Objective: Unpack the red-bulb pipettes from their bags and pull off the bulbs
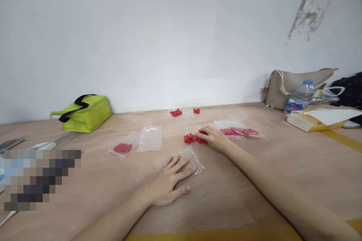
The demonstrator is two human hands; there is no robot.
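My left hand (174,177) lies flat with fingers spread on an open-weave-free clear zip bag (193,158), whose sealing strip faces right. My right hand (212,137) reaches over a group of slim clear sticks with red bulbous ends (189,138); its fingers curl down onto the right-hand part of the group, and the fingertips are partly hidden. Behind my right wrist lie filled zip bags (239,131) with red-ended sticks inside. Another filled bag (123,147) is on the left, beside a stack of flat zip bags (150,138).
Small red pieces (176,112) lie on clear plastic by the wall. A lime-green bag (89,113) stands back left. At the right are a beige bag (288,83), a water bottle (300,98) and a tissue pack (308,120). A phone (11,145) lies far left.
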